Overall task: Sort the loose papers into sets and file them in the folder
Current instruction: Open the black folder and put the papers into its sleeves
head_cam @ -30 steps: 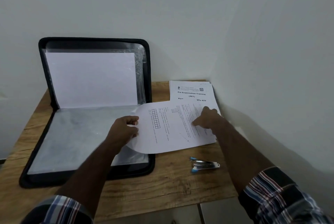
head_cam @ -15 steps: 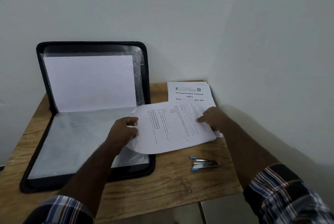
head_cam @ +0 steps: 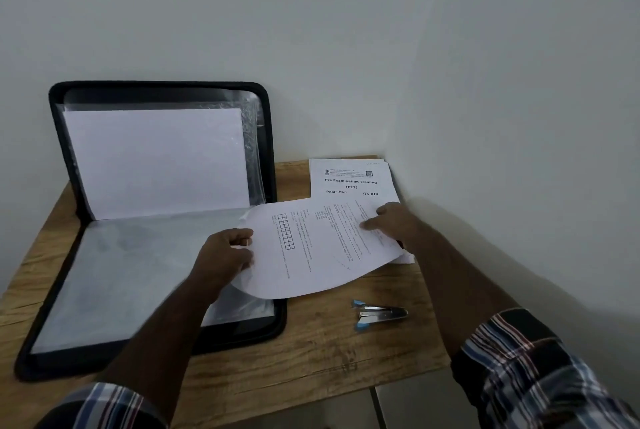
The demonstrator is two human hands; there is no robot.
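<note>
We see a wooden surface (head_cam: 277,369) set in the corner of two pale walls. The largest thing on it is a black zip folder (head_cam: 162,220), lying open on the left, its back half propped upright against the wall with a blank white sheet (head_cam: 156,162) in a clear sleeve, its front half flat with another clear sleeve (head_cam: 124,276) facing up. At the far right of the surface lies a stack of printed papers (head_cam: 349,179), its top page headed "Pre Examination Training". A single printed sheet (head_cam: 311,252) with a small grid on it lies across the stack's near edge and the folder's right edge, curling upward on its left. Our left hand (head_cam: 225,259) grips that curled left edge, fingers wrapped round it. Our right hand (head_cam: 391,220) rests on the sheet's right end, its fingers flat and close together on the paper. Nearest to us, just beside the right forearm, a small stapler (head_cam: 379,313) with blue ends lies on the bare wood.
</note>
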